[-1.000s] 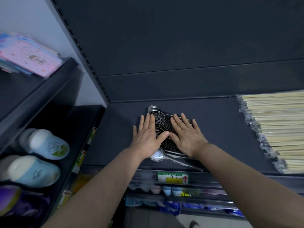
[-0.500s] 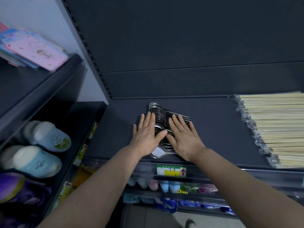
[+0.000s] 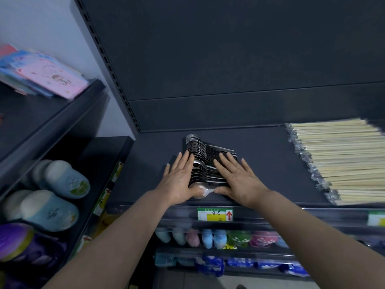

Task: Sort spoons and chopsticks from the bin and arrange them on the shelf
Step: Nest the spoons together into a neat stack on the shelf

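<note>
Looks mostly done: spoons (image 3: 205,163) stacked mid-frame on the shelf (image 3: 266,163), chopsticks (image 3: 337,159) at right. Left hand (image 3: 179,180) and right hand (image 3: 239,180), fingers flat, just squaring the stack.

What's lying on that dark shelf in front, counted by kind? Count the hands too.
Rows of metal spoons: 1
Piles of wrapped chopsticks: 1
Hands: 2, the left hand and the right hand, both flat against the spoons
Total: 4
</note>
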The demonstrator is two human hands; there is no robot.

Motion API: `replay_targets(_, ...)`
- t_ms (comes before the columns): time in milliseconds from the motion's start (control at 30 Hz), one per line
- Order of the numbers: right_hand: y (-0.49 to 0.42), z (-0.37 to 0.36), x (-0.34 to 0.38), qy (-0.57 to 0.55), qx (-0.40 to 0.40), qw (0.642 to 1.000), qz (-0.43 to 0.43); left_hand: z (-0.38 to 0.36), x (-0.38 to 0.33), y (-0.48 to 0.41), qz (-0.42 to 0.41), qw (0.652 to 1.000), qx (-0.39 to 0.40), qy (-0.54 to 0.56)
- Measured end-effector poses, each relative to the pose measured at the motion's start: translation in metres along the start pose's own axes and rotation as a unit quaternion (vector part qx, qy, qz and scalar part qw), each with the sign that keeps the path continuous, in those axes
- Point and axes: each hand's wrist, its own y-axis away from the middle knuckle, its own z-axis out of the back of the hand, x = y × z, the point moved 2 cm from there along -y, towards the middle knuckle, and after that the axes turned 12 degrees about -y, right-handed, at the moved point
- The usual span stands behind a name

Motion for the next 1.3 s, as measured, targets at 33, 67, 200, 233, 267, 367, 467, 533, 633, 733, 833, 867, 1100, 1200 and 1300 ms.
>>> replay_targets(33, 0.0, 0.0, 0.001, 0.003, -0.004, 1.0, -0.004, -0.001, 0.0, 0.0, 0.001, 1.0, 0.002, 0.0)
replay_targets(67, -0.001, -0.001, 0.001, 0.006, -0.005, 1.0, -0.01, -0.001, 0.0, 0.001, 0.002, 1.0, 0.002, 0.002)
replay_targets(200, -0.004, -0.004, 0.007, -0.001, -0.014, 1.0, -0.014, -0.003, 0.001, 0.003, 0.001, 1.0, -0.001, 0.005)
replay_targets(233, -0.005, -0.005, 0.008, -0.009, -0.014, 1.0, -0.014, -0.004, 0.003, 0.003, 0.003, 1.0, 0.0, 0.008)
replay_targets(267, -0.005, -0.005, 0.009, -0.017, -0.011, 1.0, -0.015, -0.004, 0.004, 0.004, 0.006, 1.0, 0.001, 0.011)
replay_targets(367, -0.006, -0.008, 0.011, -0.011, 0.008, 1.0, -0.009, -0.006, 0.008, 0.005, 0.011, 1.0, -0.003, 0.014)
replay_targets(467, -0.005, -0.009, 0.01, -0.028, 0.007, 0.999, -0.017, -0.007, 0.01, 0.005, 0.021, 0.999, -0.018, 0.031)
replay_targets(533, -0.006, -0.009, 0.01, -0.038, 0.007, 0.999, -0.019, -0.006, 0.012, 0.005, 0.03, 0.998, -0.035, 0.051)
replay_targets(633, -0.006, -0.01, 0.01, -0.038, 0.011, 0.999, -0.025, -0.005, 0.015, 0.005, 0.031, 0.997, -0.045, 0.059)
replay_targets(733, -0.009, -0.009, 0.011, -0.019, 0.004, 0.999, -0.039, -0.005, 0.015, 0.004, 0.029, 0.998, -0.052, 0.034)
replay_targets(833, -0.013, -0.009, 0.012, -0.011, 0.0, 0.998, -0.057, -0.005, 0.009, 0.0, 0.036, 0.997, -0.054, 0.038)
replay_targets(867, -0.014, -0.009, 0.012, -0.01, 0.0, 0.998, -0.06, -0.004, 0.007, -0.001, 0.038, 0.997, -0.054, 0.039)
replay_targets(1100, -0.015, -0.011, 0.013, -0.014, -0.002, 0.999, -0.049, -0.004, 0.005, -0.005, 0.041, 0.997, -0.058, 0.033)
replay_targets(1200, -0.016, -0.013, 0.016, -0.028, 0.004, 0.999, -0.041, -0.003, 0.004, -0.007, 0.02, 0.999, -0.032, 0.019)
replay_targets(1300, -0.015, -0.014, 0.016, -0.045, 0.003, 0.998, -0.039, -0.002, 0.004, -0.008, 0.017, 1.0, -0.024, 0.007)
